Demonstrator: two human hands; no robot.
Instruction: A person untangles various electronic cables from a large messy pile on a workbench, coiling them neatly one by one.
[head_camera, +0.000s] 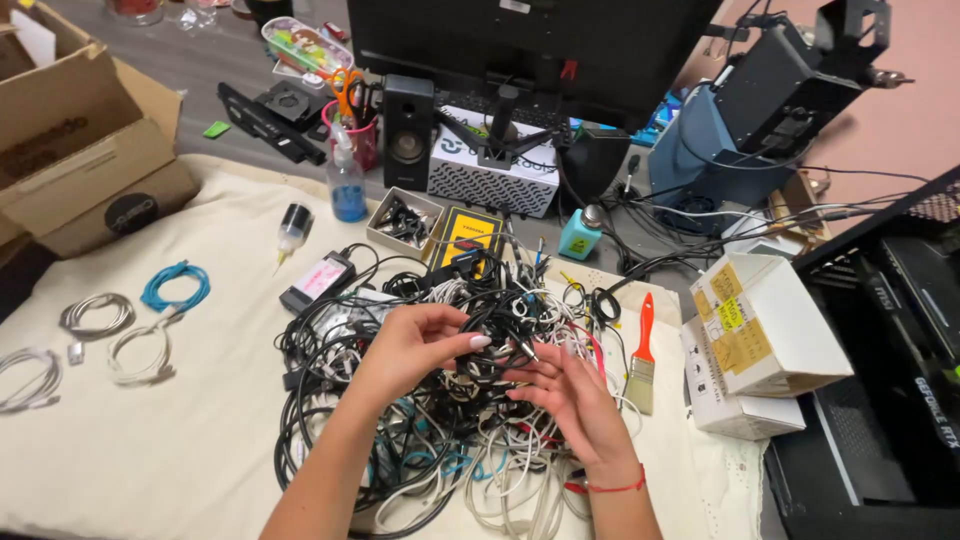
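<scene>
A big tangle of black, white and grey cables (440, 420) lies heaped on a cream cloth (200, 440). My left hand (410, 345) pinches a black cable loop (495, 325) lifted from the top of the heap. My right hand (565, 395), with a red thread at the wrist, is palm up beside it, fingers spread and touching the same black strands. Left of the heap lie coiled cables set apart: a blue one (175, 287), a grey one (97, 315) and white ones (140, 352).
A paintbrush with an orange handle (643, 355) lies right of the heap, next to white boxes (755, 340). Behind stand a blue bottle (346, 185), a black speaker (408, 130), a monitor (530, 45) and a cardboard box (85, 140). A black computer case (880, 380) fills the right.
</scene>
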